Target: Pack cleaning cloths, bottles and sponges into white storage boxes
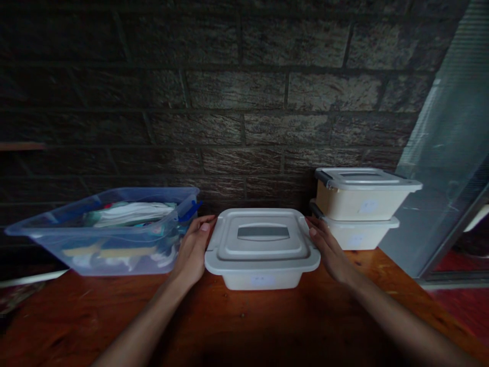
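A white plastic storage box [263, 279] with its grey-white lid [263, 253] on sits on the wooden table, straight in front of me. My left hand [194, 250] grips its left side, thumb along the lid's edge and fingers reaching behind. On the opposite side my right hand [329, 248] holds the box in the same way, its fingertips partly hidden beyond the rim. The side latches are covered by my hands. A small pale label shows on the box's front wall.
Left of the box stands a clear blue plastic bin [114, 267] with folded cloths [133, 213] and other items inside. Two similar lidded boxes [367, 204] are stacked at the right. The wooden table [244, 331] backs onto a dark brick wall [263, 92].
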The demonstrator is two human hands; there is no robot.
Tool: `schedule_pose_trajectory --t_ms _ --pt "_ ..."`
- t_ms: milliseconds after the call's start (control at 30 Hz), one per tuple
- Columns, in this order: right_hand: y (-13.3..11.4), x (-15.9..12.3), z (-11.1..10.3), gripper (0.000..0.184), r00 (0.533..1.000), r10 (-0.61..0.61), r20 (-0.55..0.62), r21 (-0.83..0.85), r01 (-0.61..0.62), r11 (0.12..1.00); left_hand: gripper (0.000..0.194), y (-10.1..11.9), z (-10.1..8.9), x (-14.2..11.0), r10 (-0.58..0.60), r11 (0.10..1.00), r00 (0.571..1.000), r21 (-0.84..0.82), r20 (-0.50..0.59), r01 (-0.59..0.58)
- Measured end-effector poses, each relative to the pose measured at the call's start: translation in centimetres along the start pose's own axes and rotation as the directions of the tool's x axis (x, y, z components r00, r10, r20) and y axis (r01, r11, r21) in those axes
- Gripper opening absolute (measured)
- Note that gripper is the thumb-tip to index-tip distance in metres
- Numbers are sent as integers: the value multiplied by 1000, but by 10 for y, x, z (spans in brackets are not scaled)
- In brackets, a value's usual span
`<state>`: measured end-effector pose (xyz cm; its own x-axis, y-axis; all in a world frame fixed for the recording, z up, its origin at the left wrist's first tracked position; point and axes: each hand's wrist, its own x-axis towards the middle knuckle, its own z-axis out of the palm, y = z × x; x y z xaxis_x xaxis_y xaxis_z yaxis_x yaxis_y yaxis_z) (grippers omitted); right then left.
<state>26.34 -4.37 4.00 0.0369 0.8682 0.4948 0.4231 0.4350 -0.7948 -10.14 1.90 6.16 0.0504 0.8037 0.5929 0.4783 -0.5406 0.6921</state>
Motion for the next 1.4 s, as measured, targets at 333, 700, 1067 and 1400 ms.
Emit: schedule_pose_trajectory --t_ms 333,700,1067,1400 --pt "-74 16 -45 56 960 -186 -207 -37 183 982 30 92 -16 37 295 942 925 -89 -239 -323" --pt "-150 -12 -163 23 775 -493 -396 -408 333 850 27 209 -6 37 502 846 847 -103 -172 -523" --pt "-40 -159 -261 33 970 74 -233 -284 -140 949 30 179 88 -52 683 712 611 -178 400 -680" --pt "-12 -169 -247 39 967 249 52 -209 -233 950 32 126 174 -88 681 462 334 -29 652 -886"
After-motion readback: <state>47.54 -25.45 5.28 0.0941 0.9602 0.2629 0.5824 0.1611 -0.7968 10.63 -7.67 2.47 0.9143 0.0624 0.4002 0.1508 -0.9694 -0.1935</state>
